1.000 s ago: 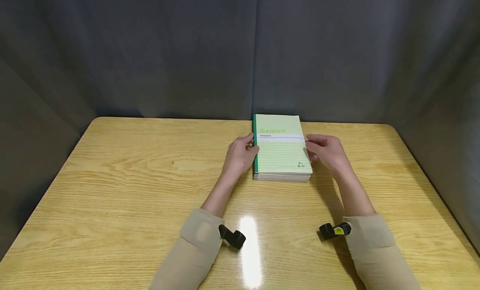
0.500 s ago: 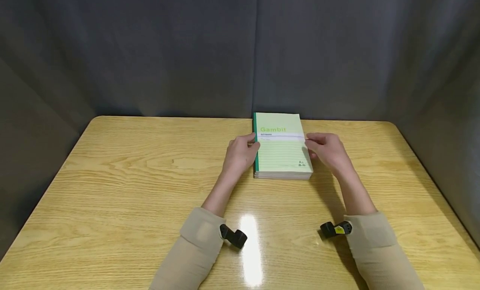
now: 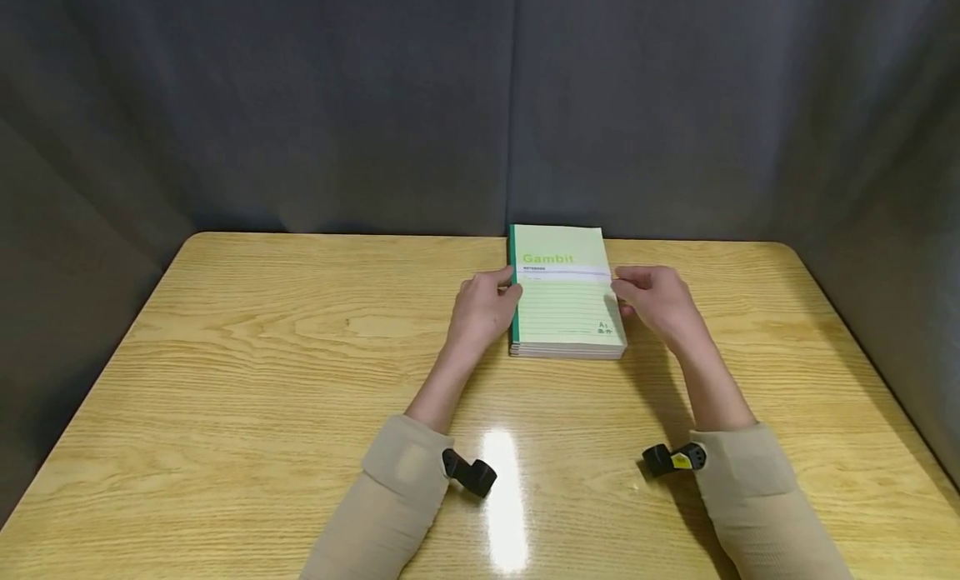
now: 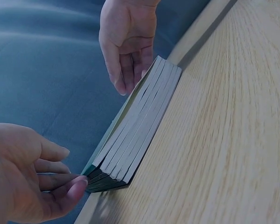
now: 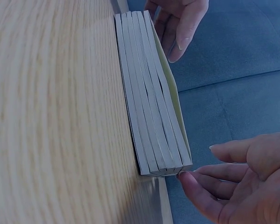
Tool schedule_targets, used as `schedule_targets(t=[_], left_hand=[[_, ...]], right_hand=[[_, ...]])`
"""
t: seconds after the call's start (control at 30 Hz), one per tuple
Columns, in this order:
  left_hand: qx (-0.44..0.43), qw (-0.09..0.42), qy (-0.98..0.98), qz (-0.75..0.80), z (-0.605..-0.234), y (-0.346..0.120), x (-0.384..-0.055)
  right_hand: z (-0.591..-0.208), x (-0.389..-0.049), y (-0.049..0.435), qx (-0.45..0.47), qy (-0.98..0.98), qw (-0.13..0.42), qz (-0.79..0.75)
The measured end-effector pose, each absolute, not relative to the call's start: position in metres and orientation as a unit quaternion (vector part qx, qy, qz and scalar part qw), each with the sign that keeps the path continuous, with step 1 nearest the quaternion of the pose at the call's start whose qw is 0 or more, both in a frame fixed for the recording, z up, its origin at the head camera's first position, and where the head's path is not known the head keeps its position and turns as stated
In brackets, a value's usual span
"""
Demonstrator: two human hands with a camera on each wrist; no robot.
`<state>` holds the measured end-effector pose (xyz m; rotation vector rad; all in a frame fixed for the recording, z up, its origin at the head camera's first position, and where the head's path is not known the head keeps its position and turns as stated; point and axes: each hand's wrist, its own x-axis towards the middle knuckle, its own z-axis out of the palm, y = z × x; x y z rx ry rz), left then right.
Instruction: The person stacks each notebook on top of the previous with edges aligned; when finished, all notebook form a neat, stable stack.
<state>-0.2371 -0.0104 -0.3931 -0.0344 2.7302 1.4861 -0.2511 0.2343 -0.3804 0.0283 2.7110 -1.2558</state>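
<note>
A stack of several notebooks (image 3: 562, 309) lies near the table's far edge; its pale green top cover reads "Gambit". A green spine (image 3: 515, 313) runs down the left side. At that spine is my left hand (image 3: 480, 309), thumb and fingertips right at the edge. On the opposite side, my right hand (image 3: 660, 301) has its fingertips at the page edges. From the left wrist, the stacked page ends (image 4: 135, 121) show small gaps between the books. The right wrist view shows the top cover (image 5: 170, 84) bowed up slightly.
The wooden table (image 3: 262, 380) ends at a dark grey curtain (image 3: 337, 105) just behind the stack. Black wrist cameras are strapped to the left sleeve (image 3: 401, 480) and the right sleeve (image 3: 750, 480). A bright light reflection lies on the tabletop.
The notebook stack and both hands have shifted very slightly to the right. Both hands stay at the two sides of the stack.
</note>
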Motion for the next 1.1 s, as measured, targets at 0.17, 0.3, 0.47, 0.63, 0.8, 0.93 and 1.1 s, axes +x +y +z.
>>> schedule_targets(t=[0.17,0.3,0.47,0.63,0.8,0.93,1.1], left_hand=[[-0.004,0.016,0.88,0.474,-0.3933,-0.0096,-0.2371],[-0.003,0.017,0.882,0.472,-0.3938,-0.0093,-0.237],[0.0,0.008,0.879,0.476,-0.3944,-0.0098,-0.2363],[0.0,0.009,0.875,0.484,-0.3952,-0.0106,-0.2358],[-0.005,0.011,0.873,0.487,-0.3966,-0.0106,-0.2347],[-0.004,0.008,0.873,0.488,-0.3976,-0.0101,-0.2344],[-0.005,0.004,0.872,0.489,-0.3967,-0.0101,-0.2351]], right_hand=[[-0.38,-0.2502,0.2348,0.009,0.906,0.079,-0.416],[-0.3796,-0.2495,0.2345,0.008,0.906,0.082,-0.415],[-0.3796,-0.2494,0.2342,0.001,0.908,0.076,-0.413],[-0.3803,-0.249,0.233,-0.007,0.907,0.074,-0.415],[-0.3819,-0.2489,0.2317,-0.007,0.906,0.075,-0.416],[-0.3829,-0.2486,0.2317,-0.007,0.911,0.07,-0.406],[-0.3832,-0.2479,0.2322,-0.012,0.914,0.056,-0.401]])
